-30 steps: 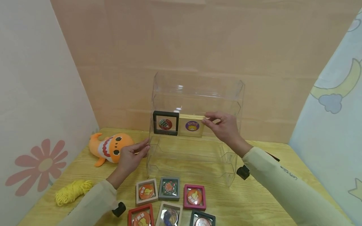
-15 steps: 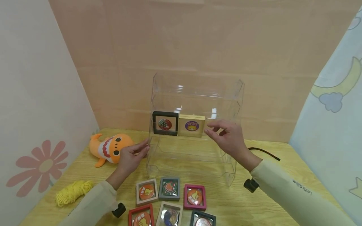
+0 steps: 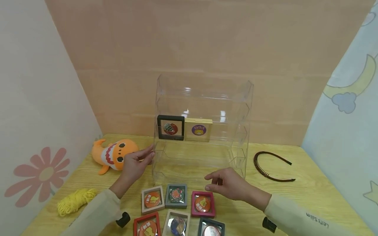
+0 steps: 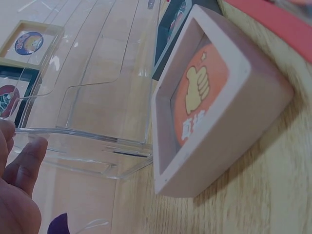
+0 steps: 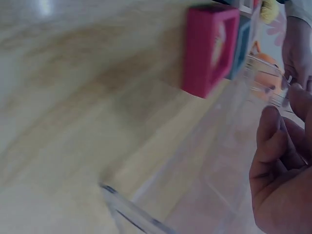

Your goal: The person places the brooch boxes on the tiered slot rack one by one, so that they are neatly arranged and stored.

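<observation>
A clear acrylic display rack (image 3: pixel 203 163) with several tiers stands on the table. My left hand (image 3: pixel 136 165) pinches its left side edge, the fingertips around the panel in the left wrist view. On a middle tier a black-framed badge display (image 3: pixel 170 127) and a pale yellow one (image 3: pixel 198 130) lean side by side. My right hand (image 3: pixel 228 184) holds nothing; its fingers are loosely bent in front of the rack. Close to its fingertips lies a pink-framed badge display (image 3: pixel 203 204), which also shows as a pink frame (image 5: pixel 207 51) in the right wrist view.
Several more framed badges lie in front of the rack, among them a beige frame (image 4: pixel 234 141) and a red one (image 3: pixel 146 226). An orange shark plush (image 3: pixel 113 154) and yellow yarn (image 3: pixel 76 201) are on the left. A dark headband (image 3: pixel 265 170) lies right of the rack.
My right hand has let go of the pale yellow badge display on the rack and come down toward the pink frame. The left hand has stayed on the rack's side.
</observation>
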